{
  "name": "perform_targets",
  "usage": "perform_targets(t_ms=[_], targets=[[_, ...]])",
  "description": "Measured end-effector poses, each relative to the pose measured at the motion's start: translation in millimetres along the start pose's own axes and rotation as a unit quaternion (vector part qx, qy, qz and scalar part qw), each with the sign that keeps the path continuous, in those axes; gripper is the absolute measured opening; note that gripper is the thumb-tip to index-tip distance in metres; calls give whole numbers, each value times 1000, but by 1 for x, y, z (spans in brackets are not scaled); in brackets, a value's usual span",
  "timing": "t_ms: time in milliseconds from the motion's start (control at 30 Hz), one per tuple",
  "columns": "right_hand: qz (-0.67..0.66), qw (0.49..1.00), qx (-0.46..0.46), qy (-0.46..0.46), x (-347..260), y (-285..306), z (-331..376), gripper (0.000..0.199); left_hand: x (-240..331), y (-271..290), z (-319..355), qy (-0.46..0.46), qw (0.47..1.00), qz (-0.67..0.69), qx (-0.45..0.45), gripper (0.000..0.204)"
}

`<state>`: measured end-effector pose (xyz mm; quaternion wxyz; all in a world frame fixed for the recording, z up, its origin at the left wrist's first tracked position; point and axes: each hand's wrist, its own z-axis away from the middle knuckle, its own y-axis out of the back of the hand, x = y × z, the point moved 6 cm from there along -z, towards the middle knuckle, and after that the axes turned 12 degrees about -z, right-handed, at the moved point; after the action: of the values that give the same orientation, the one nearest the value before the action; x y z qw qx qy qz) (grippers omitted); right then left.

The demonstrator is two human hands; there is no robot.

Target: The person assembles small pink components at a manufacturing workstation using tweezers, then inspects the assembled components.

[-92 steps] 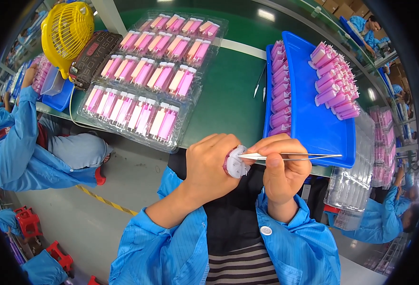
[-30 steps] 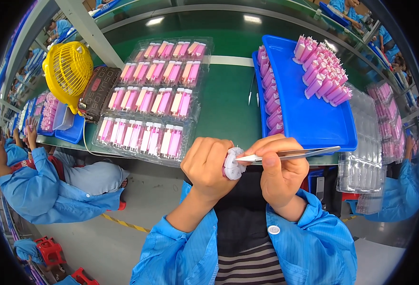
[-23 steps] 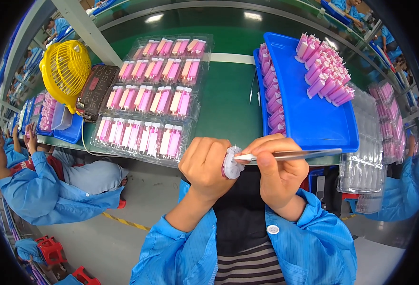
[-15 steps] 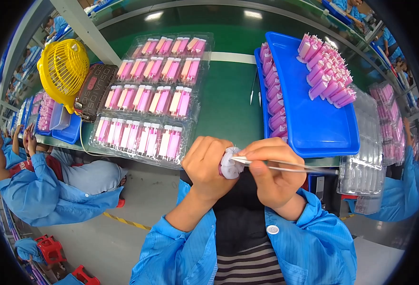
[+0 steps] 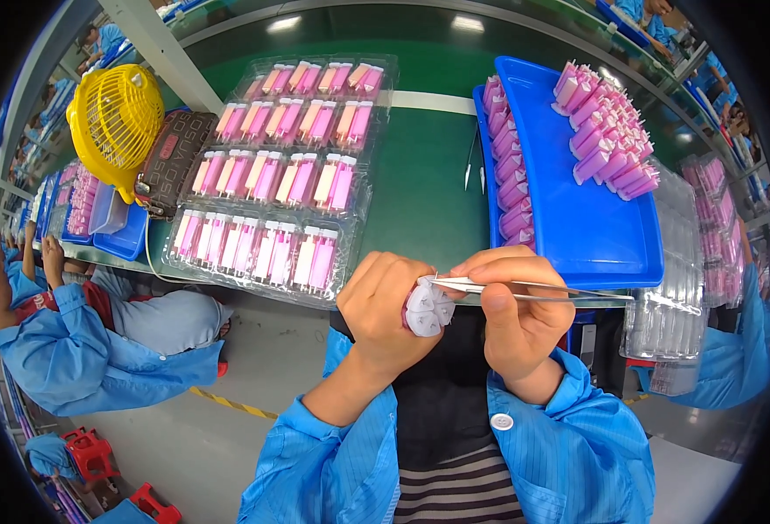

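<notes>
My left hand (image 5: pixel 380 301) is wrapped round a small bundle of pieces (image 5: pixel 427 314) whose white, petal-like ends face outward, with a little pink showing at the edge. Between the thumb and fingers of my right hand (image 5: pixel 520 323) is a pair of metal tweezers (image 5: pixel 470 286). The tweezer tips touch or nearly touch the upper white end of the bundle; I cannot make out whether something is pinched in them. Both hands are close together in front of my body, at the near edge of the green table (image 5: pixel 415 210).
Pink and cream pieces fill a clear plastic tray (image 5: pixel 350 253) at left. To the right, a blue tray (image 5: pixel 568 249) bears a pile of pink pieces (image 5: pixel 607 140). Slim pointed tools (image 5: pixel 469 162) lie beside it. A yellow fan (image 5: pixel 118 122) and a seated co-worker (image 5: pixel 70 341) are further left.
The tweezers have shifted from the middle of the bundle to its upper edge, and my right hand has moved slightly right. More of the white ends now shows.
</notes>
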<state>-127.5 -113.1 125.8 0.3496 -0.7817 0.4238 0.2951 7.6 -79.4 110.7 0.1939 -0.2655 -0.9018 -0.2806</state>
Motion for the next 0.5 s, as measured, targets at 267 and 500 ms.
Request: perform_targets(t_ms=[267,500], targets=[[0,1000,-6,1,2,-2,-1,9,-1,1,0,-5,1000,-12,6,21],[-27,1000,-4,11,2,-3,-2,9,-1,2,0,-4,1000,-12,6,20]])
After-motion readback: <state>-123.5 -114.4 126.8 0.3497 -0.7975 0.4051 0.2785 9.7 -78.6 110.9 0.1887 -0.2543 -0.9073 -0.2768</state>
